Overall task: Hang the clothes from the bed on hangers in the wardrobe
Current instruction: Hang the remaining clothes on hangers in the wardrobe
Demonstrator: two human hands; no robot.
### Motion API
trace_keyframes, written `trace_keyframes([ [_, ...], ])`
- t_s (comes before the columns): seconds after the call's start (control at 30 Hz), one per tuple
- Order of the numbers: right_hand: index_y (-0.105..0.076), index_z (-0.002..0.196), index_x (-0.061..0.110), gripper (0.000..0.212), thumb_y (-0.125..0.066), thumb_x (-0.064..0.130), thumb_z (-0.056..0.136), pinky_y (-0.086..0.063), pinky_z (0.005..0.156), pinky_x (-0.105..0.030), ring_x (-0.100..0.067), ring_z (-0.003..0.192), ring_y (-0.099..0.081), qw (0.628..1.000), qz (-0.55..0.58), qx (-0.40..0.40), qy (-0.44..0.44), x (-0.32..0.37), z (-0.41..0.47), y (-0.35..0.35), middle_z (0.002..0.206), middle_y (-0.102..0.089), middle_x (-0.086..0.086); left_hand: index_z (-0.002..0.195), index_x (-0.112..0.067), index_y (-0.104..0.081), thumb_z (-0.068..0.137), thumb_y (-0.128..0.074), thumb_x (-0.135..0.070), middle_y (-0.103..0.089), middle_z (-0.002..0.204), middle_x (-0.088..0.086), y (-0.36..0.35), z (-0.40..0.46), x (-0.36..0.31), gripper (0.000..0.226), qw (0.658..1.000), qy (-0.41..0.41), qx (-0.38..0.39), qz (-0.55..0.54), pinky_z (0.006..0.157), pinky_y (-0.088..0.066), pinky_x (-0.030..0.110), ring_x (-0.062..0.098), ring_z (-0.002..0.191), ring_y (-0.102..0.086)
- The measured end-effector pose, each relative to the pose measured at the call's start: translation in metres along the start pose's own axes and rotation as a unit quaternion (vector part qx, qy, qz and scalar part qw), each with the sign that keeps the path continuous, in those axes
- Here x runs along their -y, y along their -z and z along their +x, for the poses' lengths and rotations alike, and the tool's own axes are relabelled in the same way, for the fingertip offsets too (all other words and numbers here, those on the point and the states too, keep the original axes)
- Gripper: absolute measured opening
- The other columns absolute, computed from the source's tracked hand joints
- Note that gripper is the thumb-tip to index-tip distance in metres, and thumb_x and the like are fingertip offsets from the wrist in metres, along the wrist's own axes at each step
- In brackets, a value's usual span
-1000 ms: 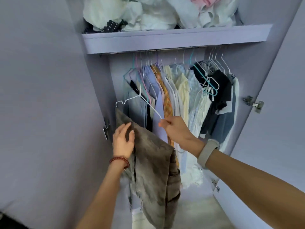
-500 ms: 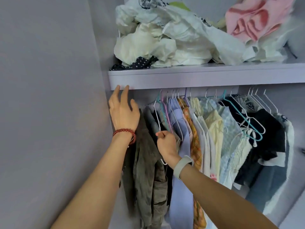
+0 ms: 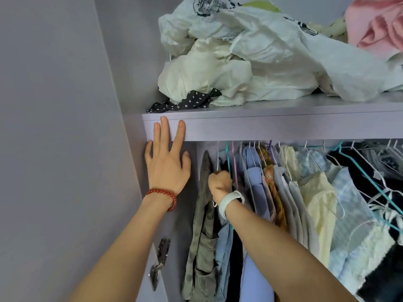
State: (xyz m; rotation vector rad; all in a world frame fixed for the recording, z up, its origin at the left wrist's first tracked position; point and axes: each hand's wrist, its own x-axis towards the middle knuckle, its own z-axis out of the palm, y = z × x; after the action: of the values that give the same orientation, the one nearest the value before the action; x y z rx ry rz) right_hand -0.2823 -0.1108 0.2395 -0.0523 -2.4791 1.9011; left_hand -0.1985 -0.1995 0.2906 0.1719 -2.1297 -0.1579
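My left hand (image 3: 166, 162) is spread flat, fingers straight, its fingertips pressing on the front edge of the wardrobe shelf (image 3: 272, 126); a red bead bracelet (image 3: 162, 194) circles that wrist. My right hand (image 3: 220, 185), with a white watch band (image 3: 231, 203) on the wrist, is closed in a fist round the neck of a white wire hanger (image 3: 217, 158), just below where its hook goes up toward the rail; the rail itself is hidden behind the shelf edge.

From that hanger drops the olive-grey garment (image 3: 201, 236), with cargo-style pockets, at the far left of the row, beside the wardrobe's side wall. It looks like thick, limp cloth, fairly heavy for thin wire, so I judge the hanger neck the best place to hold; the fabric could slide off a sloping arm.

Just right of it hang crowded clothes: a periwinkle shirt (image 3: 254, 182), a plaid piece (image 3: 270, 177), a pale yellow top (image 3: 316, 197), and dark items with a teal hanger (image 3: 359, 168). They press close and leave little room for the hook.

A metal hinge (image 3: 160, 260) sits low on the left wall. Above, the shelf carries a heap of crumpled white cloth (image 3: 250, 62), a polka-dot scrap (image 3: 187, 102) and something pink (image 3: 377, 27).
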Motion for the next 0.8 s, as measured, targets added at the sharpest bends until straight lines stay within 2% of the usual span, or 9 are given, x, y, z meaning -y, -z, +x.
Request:
trace_keyframes([
  [0.1, -0.057, 0.109, -0.008, 0.028, -0.041, 0.007, 0.092, -0.046, 0.080, -0.035, -0.039, 0.104, -0.057, 0.999, 0.014, 0.001, -0.045, -0.016, 0.001, -0.009, 0.114, -0.060, -0.025, 0.145, -0.025, -0.023, 0.083, -0.044, -0.019, -0.008, 0.155, 0.012, 0.002, -0.002, 0.006, 0.066, 1.000, -0.013, 0.010, 0.002, 0.107, -0.020, 0.049, 0.024, 0.142, -0.006],
  [0.23, -0.055, 0.115, 0.002, 0.030, -0.038, 0.010, 0.092, -0.046, 0.084, -0.034, -0.037, 0.105, -0.057, 0.999, 0.000, 0.033, -0.024, -0.019, -0.004, -0.009, 0.116, -0.060, -0.021, 0.145, -0.023, -0.025, 0.083, -0.043, -0.020, -0.006, 0.155, 0.010, 0.005, 0.000, 0.004, 0.064, 0.999, -0.010, 0.008, -0.035, 0.108, -0.018, 0.049, 0.025, 0.142, -0.006],
  [0.3, -0.052, 0.118, 0.004, 0.031, -0.035, 0.010, 0.092, -0.045, 0.084, -0.031, -0.035, 0.105, -0.056, 0.996, -0.041, 0.067, 0.042, -0.027, -0.012, 0.002, 0.117, -0.058, -0.019, 0.143, -0.020, -0.031, 0.084, -0.043, -0.018, -0.010, 0.154, 0.011, 0.003, -0.008, -0.002, 0.060, 0.996, 0.013, -0.017, -0.087, 0.107, -0.021, 0.046, 0.027, 0.142, -0.010],
  [0.37, -0.053, 0.119, 0.003, 0.033, -0.038, 0.004, 0.090, -0.039, 0.085, -0.025, -0.029, 0.104, -0.054, 0.981, -0.071, 0.045, 0.177, -0.047, -0.028, 0.018, 0.116, -0.054, -0.016, 0.139, -0.015, -0.038, 0.085, -0.044, -0.016, -0.018, 0.152, 0.012, -0.005, -0.028, -0.010, 0.054, 0.989, 0.044, -0.042, -0.134, 0.104, -0.027, 0.039, 0.027, 0.139, -0.021],
  [0.43, -0.057, 0.116, 0.004, 0.035, -0.039, 0.005, 0.086, -0.035, 0.089, -0.021, -0.022, 0.107, -0.049, 0.943, -0.095, -0.051, 0.314, -0.072, -0.043, 0.036, 0.118, -0.054, -0.014, 0.137, -0.013, -0.038, 0.088, -0.046, -0.013, -0.024, 0.148, 0.010, -0.020, -0.056, -0.018, 0.050, 0.978, 0.094, 0.003, -0.186, 0.096, -0.034, 0.030, 0.026, 0.130, -0.035],
  [0.5, -0.057, 0.116, 0.004, 0.039, -0.036, 0.015, 0.085, -0.037, 0.096, -0.030, -0.022, 0.113, -0.045, 0.908, -0.141, -0.117, 0.378, -0.094, -0.040, 0.047, 0.121, -0.053, -0.014, 0.140, -0.012, -0.031, 0.091, -0.049, -0.011, -0.026, 0.145, 0.009, -0.040, -0.074, -0.027, 0.052, 0.947, 0.169, 0.103, -0.254, 0.092, -0.036, 0.027, 0.026, 0.123, -0.043],
  [0.63, -0.053, 0.120, -0.001, 0.044, -0.033, 0.019, 0.086, -0.046, 0.092, -0.044, -0.026, 0.114, -0.037, 0.907, -0.229, -0.116, 0.334, -0.112, -0.027, 0.065, 0.126, -0.050, -0.021, 0.145, -0.012, -0.020, 0.095, -0.047, -0.022, -0.039, 0.142, 0.007, -0.076, -0.078, -0.048, 0.057, 0.879, 0.266, 0.265, -0.293, 0.099, -0.032, 0.024, 0.024, 0.129, -0.040],
  [0.73, -0.055, 0.118, -0.002, 0.045, -0.033, 0.018, 0.084, -0.047, 0.090, -0.043, -0.030, 0.106, -0.047, 0.899, -0.277, -0.121, 0.318, -0.115, -0.021, 0.080, 0.125, -0.053, -0.019, 0.142, -0.016, -0.027, 0.095, -0.046, -0.027, -0.064, 0.111, 0.008, -0.102, -0.075, -0.060, 0.052, 0.866, 0.287, 0.292, -0.286, 0.093, -0.042, 0.032, 0.029, 0.111, -0.055],
  [0.8, -0.057, 0.114, -0.003, 0.040, -0.044, 0.011, 0.080, -0.050, 0.085, -0.042, -0.035, 0.096, -0.056, 0.892, -0.309, -0.118, 0.307, -0.114, -0.014, 0.090, 0.117, -0.058, -0.020, 0.137, -0.022, -0.032, 0.095, -0.042, -0.031, -0.067, 0.098, 0.015, -0.117, -0.077, -0.062, 0.044, 0.867, 0.307, 0.276, -0.279, 0.092, -0.044, 0.040, 0.033, 0.102, -0.058],
])
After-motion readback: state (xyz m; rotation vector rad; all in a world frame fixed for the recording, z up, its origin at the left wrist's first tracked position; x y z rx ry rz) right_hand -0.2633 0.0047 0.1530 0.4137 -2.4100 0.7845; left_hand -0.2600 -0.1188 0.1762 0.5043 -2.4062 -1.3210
